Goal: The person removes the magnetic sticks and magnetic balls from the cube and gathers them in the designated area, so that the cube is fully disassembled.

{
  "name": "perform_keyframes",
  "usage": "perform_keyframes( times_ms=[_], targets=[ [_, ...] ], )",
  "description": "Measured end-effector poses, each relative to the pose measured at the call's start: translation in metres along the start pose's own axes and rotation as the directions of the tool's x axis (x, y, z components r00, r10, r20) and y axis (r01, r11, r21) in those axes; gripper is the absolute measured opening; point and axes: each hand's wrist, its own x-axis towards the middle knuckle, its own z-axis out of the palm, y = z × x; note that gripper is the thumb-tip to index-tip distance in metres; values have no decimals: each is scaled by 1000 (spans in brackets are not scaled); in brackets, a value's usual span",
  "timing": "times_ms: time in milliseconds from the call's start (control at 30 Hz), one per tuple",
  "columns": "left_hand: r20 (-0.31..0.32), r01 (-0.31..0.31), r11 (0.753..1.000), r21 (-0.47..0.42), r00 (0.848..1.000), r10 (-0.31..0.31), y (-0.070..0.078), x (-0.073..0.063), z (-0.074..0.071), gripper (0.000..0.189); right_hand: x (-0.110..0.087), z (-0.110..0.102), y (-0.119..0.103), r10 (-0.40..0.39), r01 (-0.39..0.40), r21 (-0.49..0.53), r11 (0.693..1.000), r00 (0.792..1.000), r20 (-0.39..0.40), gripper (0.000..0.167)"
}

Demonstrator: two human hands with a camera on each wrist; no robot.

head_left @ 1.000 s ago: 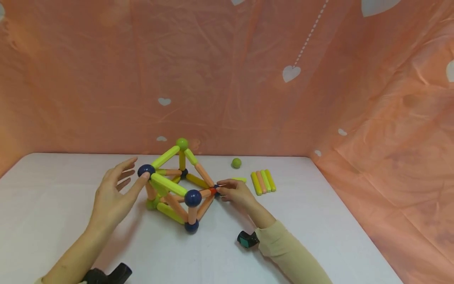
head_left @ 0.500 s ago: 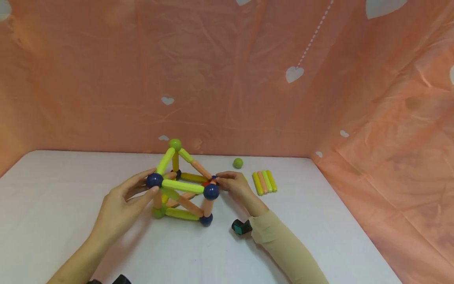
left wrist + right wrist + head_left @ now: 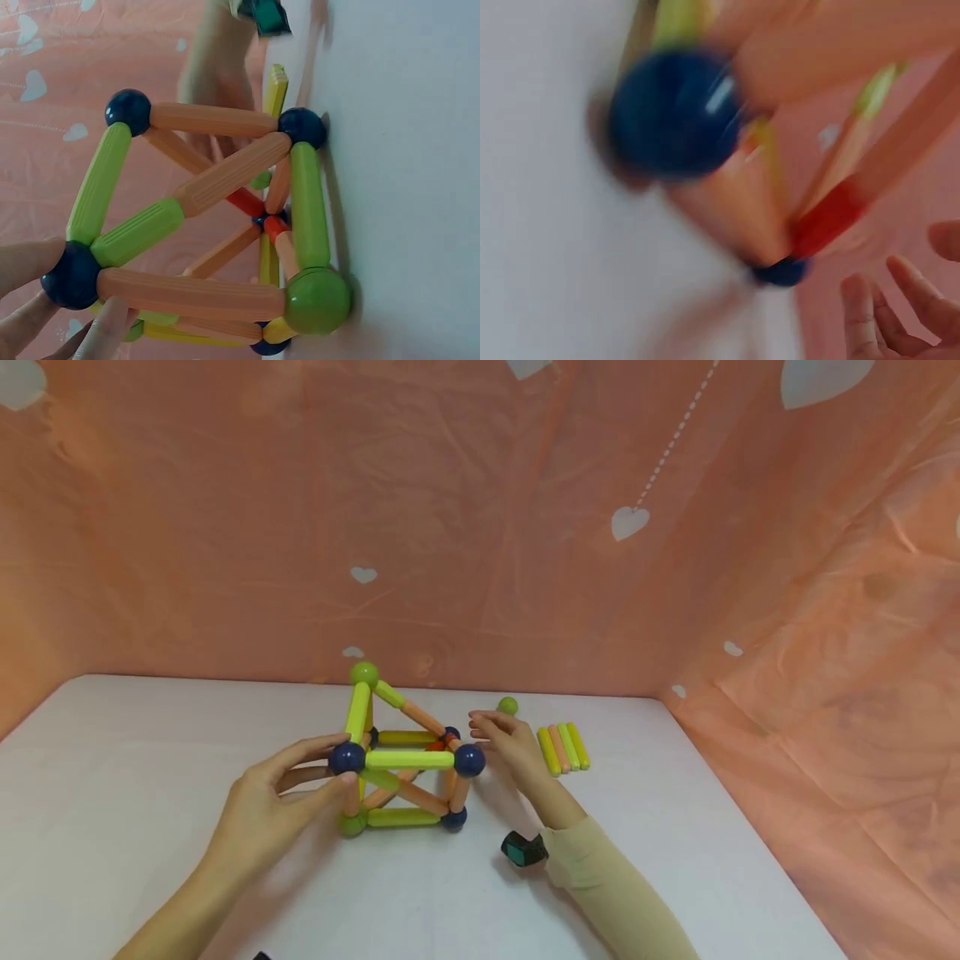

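A frame of magnetic rods [image 3: 409, 760] and balls stands on the table, its rods yellow-green, yellow and orange, with red ends at one back joint. Green ball [image 3: 364, 674] tops its peak. At the upper front left corner, my left hand [image 3: 258, 810] holds a dark blue ball [image 3: 347, 759] between thumb and fingers; the left wrist view shows this blue ball [image 3: 73, 275] joined to several rods. My right hand [image 3: 513, 752] hovers right of the frame with fingers loosely spread, holding nothing. In the right wrist view its fingers [image 3: 859, 311] are apart from the lower blue ball [image 3: 781, 271].
Several loose rods [image 3: 564, 747] lie side by side to the right of my right hand. Behind that hand is a loose green ball [image 3: 507, 705]. A peach cloth [image 3: 480, 527] with pale hearts hangs behind the white table [image 3: 420, 902].
The frame has turned, its front side now facing me, and the left hand has moved right with the blue ball. My right hand has let go of the frame's back right joint.
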Motion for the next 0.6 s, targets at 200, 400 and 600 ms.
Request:
perform_keyframes(
  times_ms=[200,400,600],
  targets=[
    [46,-49,998,43,998,47,0,5,-2,39,-45,-19,-25,-167,171,-17,985,977,130,35],
    [75,-95,993,63,993,90,1,9,1,39,-65,-18,-30,-412,452,-69,889,858,307,43],
    [108,-140,985,98,986,130,1,17,4,34,-64,-12,-32,-527,596,-154,788,783,331,34]
  ],
)
